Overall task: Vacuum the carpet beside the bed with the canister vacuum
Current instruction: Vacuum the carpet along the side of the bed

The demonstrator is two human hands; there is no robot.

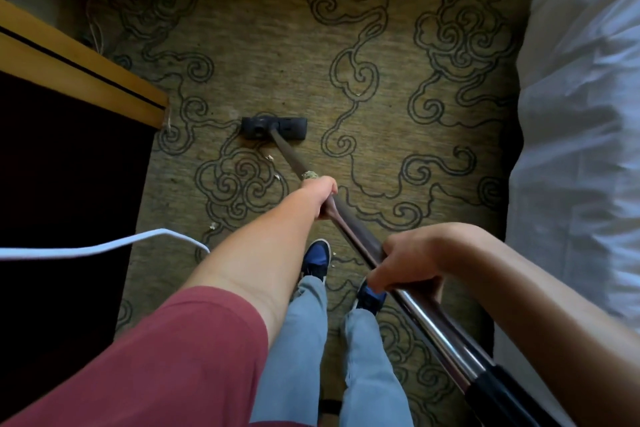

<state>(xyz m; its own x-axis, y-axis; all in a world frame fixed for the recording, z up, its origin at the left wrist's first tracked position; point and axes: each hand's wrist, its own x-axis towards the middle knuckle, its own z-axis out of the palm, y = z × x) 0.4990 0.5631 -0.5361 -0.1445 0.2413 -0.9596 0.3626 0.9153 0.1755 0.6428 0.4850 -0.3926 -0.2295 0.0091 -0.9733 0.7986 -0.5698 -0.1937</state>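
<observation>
A long metal vacuum wand [356, 236] runs from the lower right up to a black floor head [273, 127] lying flat on the olive carpet [381, 80] with dark swirl patterns. My left hand [320, 196] grips the wand about halfway down its length. Nearer to me, my right hand [410, 262] grips the wand's shiny upper part. The black hose cuff [502, 392] shows at the lower right. The bed [581, 114], under white bedding, borders the carpet on the right. The canister itself is out of view.
A wooden cabinet [79, 66] with a dark front stands at the left. A white cable [104, 246] hangs across the left side. Small pale crumbs [270, 158] lie on the carpet near the floor head. My feet in blue shoes [317, 258] stand below the hands.
</observation>
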